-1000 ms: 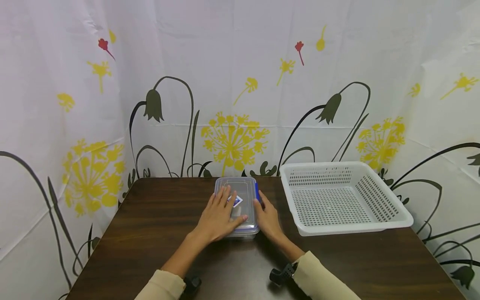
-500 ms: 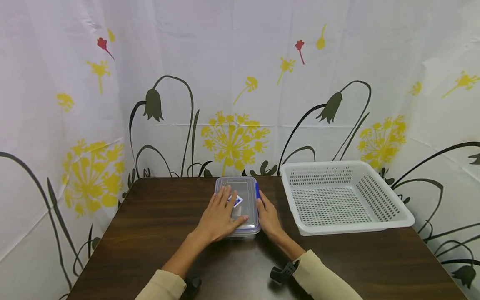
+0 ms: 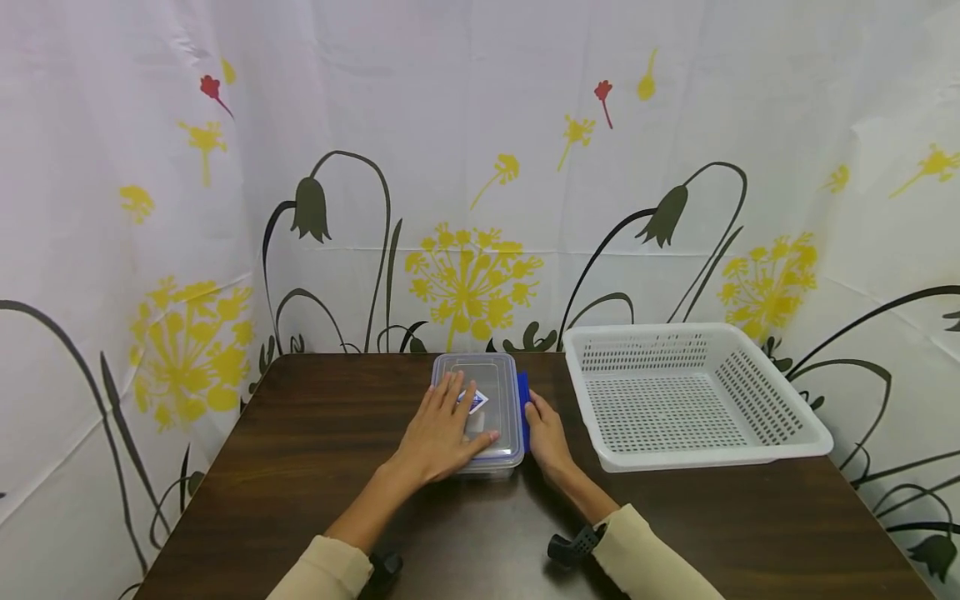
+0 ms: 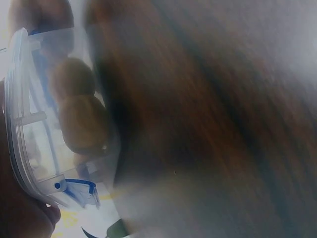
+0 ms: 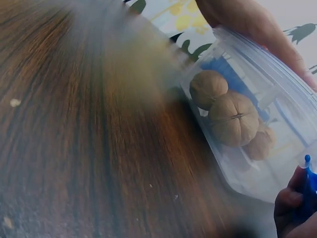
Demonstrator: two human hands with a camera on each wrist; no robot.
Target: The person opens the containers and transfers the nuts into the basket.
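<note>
My left hand [image 3: 438,433] lies flat on the lid [image 3: 480,400] of a clear plastic box [image 3: 491,462], fingers straight and spread, pressing down. My right hand [image 3: 546,433] sits against the box's right side, its fingertips [image 5: 290,198] pinching the blue clip [image 3: 522,398], which stands swung out from the lid edge. The box rests on a dark wooden table [image 3: 315,467], near the middle and toward the far edge. Through its clear wall the right wrist view shows three walnuts [image 5: 233,119] clustered together inside. To the right of the box, close by but not touching, stands a white perforated basket [image 3: 780,446]. A flowered curtain [image 3: 465,167] hangs behind the table.

I judge the risk here is the box sliding or tipping: if the right fingers tug the clip sideways harder than the left palm holds the lid down, the light box could skid left, or the lid could spring loose and let the walnuts roll out
</note>
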